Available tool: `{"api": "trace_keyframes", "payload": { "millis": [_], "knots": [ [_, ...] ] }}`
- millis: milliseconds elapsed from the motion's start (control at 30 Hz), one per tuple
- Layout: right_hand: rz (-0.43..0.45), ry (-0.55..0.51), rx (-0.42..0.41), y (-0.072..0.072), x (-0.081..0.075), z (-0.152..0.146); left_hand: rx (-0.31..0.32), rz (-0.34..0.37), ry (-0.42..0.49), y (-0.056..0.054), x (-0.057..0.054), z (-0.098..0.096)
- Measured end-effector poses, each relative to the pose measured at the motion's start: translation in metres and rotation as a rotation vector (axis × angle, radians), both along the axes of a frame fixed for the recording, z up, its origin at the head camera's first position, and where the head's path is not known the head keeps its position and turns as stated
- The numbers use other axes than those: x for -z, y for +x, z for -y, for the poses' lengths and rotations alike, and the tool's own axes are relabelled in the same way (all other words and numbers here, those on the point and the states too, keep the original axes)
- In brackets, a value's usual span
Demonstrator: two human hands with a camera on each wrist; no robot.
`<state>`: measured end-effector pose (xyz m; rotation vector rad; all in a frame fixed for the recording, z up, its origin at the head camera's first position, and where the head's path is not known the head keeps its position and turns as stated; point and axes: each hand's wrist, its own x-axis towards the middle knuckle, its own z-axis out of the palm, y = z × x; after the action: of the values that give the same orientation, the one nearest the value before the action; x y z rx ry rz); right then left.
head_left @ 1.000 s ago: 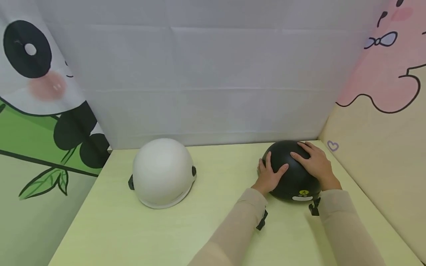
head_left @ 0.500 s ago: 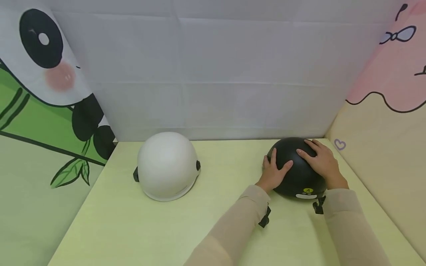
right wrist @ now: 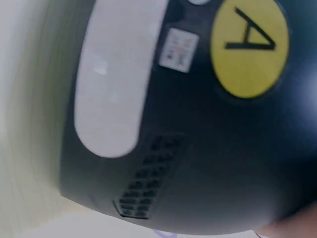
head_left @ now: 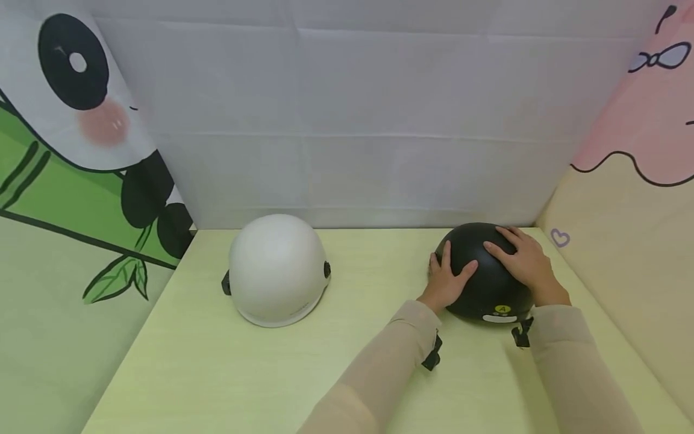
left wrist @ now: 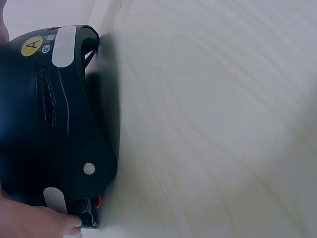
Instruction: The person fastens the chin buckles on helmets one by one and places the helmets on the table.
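Observation:
A black half helmet (head_left: pixel 463 244) with a yellow "A" sticker sits on the table at the right in the head view. My left hand (head_left: pixel 443 284) lies against its left side with the thumb spread over the shell. Across the upper right of the shell rests my right hand (head_left: pixel 527 265), fingers spread. In the left wrist view, fingertips of the left hand (left wrist: pixel 37 218) touch the helmet (left wrist: pixel 29 144) near its rim. The right wrist view is filled by the helmet's shell (right wrist: pixel 223 163) and sticker, with a bit of the right hand (right wrist: pixel 297 225) at the lower corner.
A white helmet (head_left: pixel 279 271) stands on the pale green table (head_left: pixel 260 380) to the left. Behind is a white cloth backdrop (head_left: pixel 347 120). Cartoon-printed panels flank the table, with a panda (head_left: pixel 103 120) on the left and a pink figure (head_left: pixel 623 123) on the right.
The head view has shifted slightly, so the scene sits a little higher and further right. Both hands stay on the black helmet, and neither helmet visibly moves on the table.

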<state>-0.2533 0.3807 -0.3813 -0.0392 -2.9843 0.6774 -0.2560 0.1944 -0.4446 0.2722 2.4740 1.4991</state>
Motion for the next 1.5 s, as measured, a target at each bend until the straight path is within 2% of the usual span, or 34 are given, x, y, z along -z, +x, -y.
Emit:
{"api": "trace_keyframes", "payload": {
  "millis": [133, 267, 500, 667, 833, 1133, 1500],
  "knots": [
    [0.008, 0.050, -0.017, 0.004, -0.005, -0.002, 0.020, 0.010, 0.023, 0.002, -0.003, 0.001],
    [-0.032, 0.068, -0.014, 0.010, -0.009, -0.002, 0.067, 0.005, 0.030, 0.003, -0.004, 0.008],
    [-0.141, 0.012, -0.035, 0.016, -0.020, 0.016, 0.098, -0.022, 0.038, 0.000, -0.005, 0.037],
    [-0.248, -0.040, -0.107, 0.019, -0.024, 0.037, 0.111, -0.048, 0.030, 0.005, -0.012, 0.058],
    [-0.309, -0.062, -0.163, 0.017, -0.024, 0.057, 0.112, -0.102, 0.039, 0.006, -0.015, 0.078],
    [-0.297, -0.084, -0.194, 0.011, -0.015, 0.078, 0.071, -0.108, 0.046, 0.006, -0.013, 0.107],
    [-0.243, -0.137, -0.230, 0.008, -0.007, 0.098, 0.052, -0.115, -0.011, 0.011, -0.018, 0.135]
  ]
}}
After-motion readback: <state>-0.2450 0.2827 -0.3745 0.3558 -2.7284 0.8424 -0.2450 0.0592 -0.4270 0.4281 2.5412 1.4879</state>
